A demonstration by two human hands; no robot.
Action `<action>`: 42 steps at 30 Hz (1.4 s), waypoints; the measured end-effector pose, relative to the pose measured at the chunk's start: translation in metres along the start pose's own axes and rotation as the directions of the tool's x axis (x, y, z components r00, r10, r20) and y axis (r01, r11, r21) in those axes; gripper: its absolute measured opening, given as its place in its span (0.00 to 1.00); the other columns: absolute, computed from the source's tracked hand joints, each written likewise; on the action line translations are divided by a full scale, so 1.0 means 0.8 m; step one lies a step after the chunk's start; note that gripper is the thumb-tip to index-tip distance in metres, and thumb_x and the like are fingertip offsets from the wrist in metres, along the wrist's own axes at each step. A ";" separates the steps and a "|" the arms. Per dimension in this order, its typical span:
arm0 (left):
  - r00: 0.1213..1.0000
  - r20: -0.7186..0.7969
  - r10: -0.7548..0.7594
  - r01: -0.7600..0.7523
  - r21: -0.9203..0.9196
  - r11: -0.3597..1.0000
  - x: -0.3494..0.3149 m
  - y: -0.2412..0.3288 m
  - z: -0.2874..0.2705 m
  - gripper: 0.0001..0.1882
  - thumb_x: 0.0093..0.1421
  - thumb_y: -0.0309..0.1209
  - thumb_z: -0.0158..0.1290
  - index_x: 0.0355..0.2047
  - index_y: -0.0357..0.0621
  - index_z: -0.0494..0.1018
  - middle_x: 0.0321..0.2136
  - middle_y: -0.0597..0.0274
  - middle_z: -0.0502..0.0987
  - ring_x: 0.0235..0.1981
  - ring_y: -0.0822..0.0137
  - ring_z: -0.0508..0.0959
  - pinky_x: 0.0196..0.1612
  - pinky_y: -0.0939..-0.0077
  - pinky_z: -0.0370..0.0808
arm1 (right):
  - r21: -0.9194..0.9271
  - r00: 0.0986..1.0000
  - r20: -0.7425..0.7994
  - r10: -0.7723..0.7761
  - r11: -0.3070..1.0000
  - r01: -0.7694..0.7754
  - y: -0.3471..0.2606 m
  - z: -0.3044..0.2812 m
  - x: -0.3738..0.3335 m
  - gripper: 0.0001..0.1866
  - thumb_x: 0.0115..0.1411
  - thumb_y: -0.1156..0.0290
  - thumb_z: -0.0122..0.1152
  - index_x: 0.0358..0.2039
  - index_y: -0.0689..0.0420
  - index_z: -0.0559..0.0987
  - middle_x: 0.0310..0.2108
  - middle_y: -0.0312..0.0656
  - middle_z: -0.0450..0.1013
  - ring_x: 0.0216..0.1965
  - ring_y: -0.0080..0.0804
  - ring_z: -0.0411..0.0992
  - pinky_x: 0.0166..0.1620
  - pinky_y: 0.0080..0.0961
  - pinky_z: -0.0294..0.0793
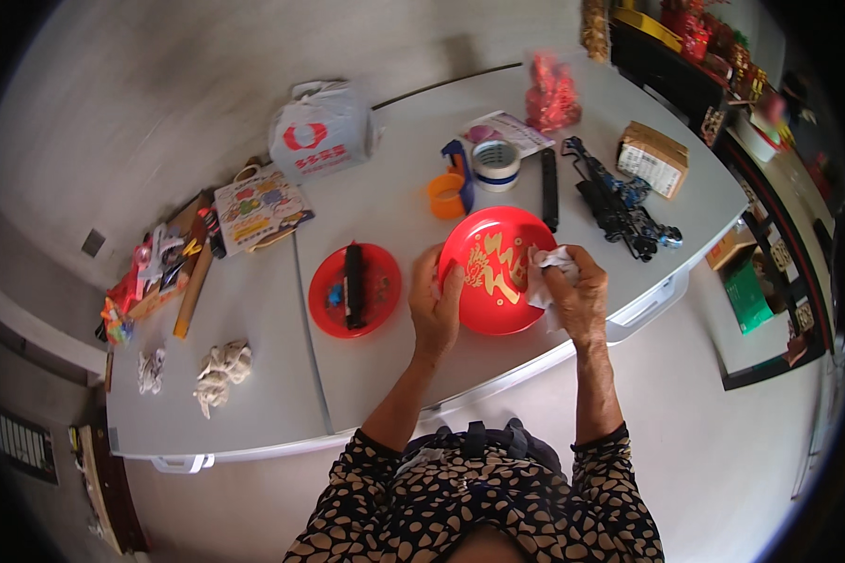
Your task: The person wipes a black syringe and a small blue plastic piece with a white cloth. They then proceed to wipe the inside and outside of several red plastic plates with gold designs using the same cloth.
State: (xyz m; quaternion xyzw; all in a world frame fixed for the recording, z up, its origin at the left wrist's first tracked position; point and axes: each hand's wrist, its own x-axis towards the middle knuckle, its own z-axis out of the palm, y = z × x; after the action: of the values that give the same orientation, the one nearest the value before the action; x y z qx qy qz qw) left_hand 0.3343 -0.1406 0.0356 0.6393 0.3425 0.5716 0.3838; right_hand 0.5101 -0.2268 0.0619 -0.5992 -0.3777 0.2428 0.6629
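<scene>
The person beside me has the red plate (512, 314) up in front of the body, over the near edge of the counter (272, 375). Left of the plate, the left hand (434, 305) is clamped on its rim, the thumb over the upper face. At the plate's right rim, the right hand (580, 296) has its fingers closed on a crumpled tissue (538, 293), which seems to press against the red.

I'd call it a wiping job, caught partway. The plate's face shows its gold print and no loose bits that I can make out, so much of it may be clean; with the tissue at the rim and the plate not set down, I wouldn't call it finished. The underside I can't see.

Left of the plate, the red dish (385, 302) looks untouched by this work: a black stick (354, 286) lies across it, with a blue scrap (334, 296) and other small bits. Beyond the plate stand the tape (495, 167) and an orange ring (446, 197); a cloth (223, 371) lies well to its left.
</scene>
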 end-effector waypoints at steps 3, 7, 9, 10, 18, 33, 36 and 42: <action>0.778 0.260 -0.571 0.563 -0.693 0.451 -0.008 0.047 0.007 0.21 0.66 0.40 0.45 0.52 0.38 0.63 0.46 0.56 0.73 0.45 0.66 0.76 0.47 0.70 0.75 | -0.212 0.968 -0.047 -0.247 0.949 0.232 0.002 0.024 -0.008 0.13 0.49 0.76 0.61 0.38 0.58 0.77 0.34 0.50 0.72 0.33 0.42 0.73 0.38 0.32 0.74; 0.838 0.169 -0.519 0.468 -0.711 0.525 -0.025 0.042 -0.006 0.21 0.67 0.40 0.42 0.52 0.37 0.63 0.46 0.55 0.73 0.45 0.65 0.75 0.48 0.70 0.74 | -0.761 0.768 0.156 -0.621 0.420 0.494 -0.012 0.061 -0.035 0.20 0.50 0.72 0.62 0.46 0.52 0.74 0.47 0.49 0.63 0.38 0.44 0.65 0.38 0.38 0.67; 0.842 0.133 -0.522 0.445 -0.717 0.536 -0.026 0.039 -0.019 0.21 0.68 0.41 0.41 0.52 0.36 0.64 0.46 0.55 0.73 0.44 0.66 0.75 0.48 0.71 0.74 | -0.763 0.751 0.278 -0.599 0.338 0.552 -0.005 0.076 -0.059 0.22 0.53 0.69 0.60 0.50 0.52 0.72 0.47 0.48 0.63 0.36 0.42 0.65 0.36 0.36 0.65; 0.852 0.134 -0.505 0.436 -0.714 0.547 -0.027 0.037 -0.023 0.21 0.68 0.41 0.41 0.52 0.36 0.64 0.45 0.55 0.73 0.44 0.65 0.75 0.48 0.71 0.74 | -0.740 0.746 0.335 -0.575 0.329 0.586 0.000 0.083 -0.075 0.23 0.54 0.68 0.59 0.52 0.53 0.70 0.47 0.47 0.63 0.36 0.41 0.65 0.35 0.36 0.65; 0.842 0.218 -0.493 0.501 -0.655 0.566 -0.054 0.016 -0.046 0.20 0.68 0.39 0.40 0.54 0.39 0.61 0.49 0.53 0.70 0.49 0.60 0.73 0.51 0.66 0.73 | -0.478 0.765 0.260 -0.590 0.610 0.632 0.002 0.125 -0.091 0.18 0.50 0.77 0.58 0.44 0.58 0.75 0.43 0.46 0.66 0.40 0.41 0.66 0.40 0.36 0.68; 0.852 0.402 -0.337 0.524 -0.659 0.539 -0.052 0.014 -0.075 0.32 0.66 0.56 0.32 0.53 0.40 0.62 0.48 0.56 0.71 0.50 0.66 0.72 0.53 0.71 0.70 | -0.328 0.788 0.341 -0.513 0.721 0.611 -0.021 0.155 -0.110 0.27 0.50 0.82 0.56 0.53 0.58 0.70 0.54 0.51 0.61 0.53 0.51 0.63 0.53 0.44 0.67; 0.816 0.378 -0.438 0.572 -0.639 0.515 -0.058 0.011 -0.083 0.34 0.65 0.59 0.31 0.50 0.39 0.63 0.45 0.57 0.73 0.46 0.67 0.74 0.50 0.73 0.72 | -0.237 0.782 0.434 -0.448 0.780 0.579 -0.027 0.141 -0.129 0.27 0.51 0.82 0.56 0.54 0.57 0.69 0.55 0.49 0.61 0.55 0.50 0.62 0.54 0.41 0.68; 0.810 0.344 -0.475 0.576 -0.620 0.533 -0.051 0.012 -0.083 0.32 0.65 0.58 0.32 0.53 0.43 0.62 0.48 0.58 0.71 0.49 0.65 0.73 0.52 0.69 0.71 | -0.275 0.759 0.414 -0.503 0.726 0.631 -0.027 0.148 -0.115 0.30 0.46 0.84 0.58 0.53 0.58 0.71 0.55 0.48 0.62 0.53 0.48 0.65 0.52 0.37 0.70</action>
State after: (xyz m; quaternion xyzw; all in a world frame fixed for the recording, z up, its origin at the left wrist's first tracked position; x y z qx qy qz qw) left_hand 0.2641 -0.1740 0.0283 0.3482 0.2497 0.4701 0.7716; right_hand 0.3584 -0.2293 0.0634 -0.5282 -0.6848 0.0346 0.5010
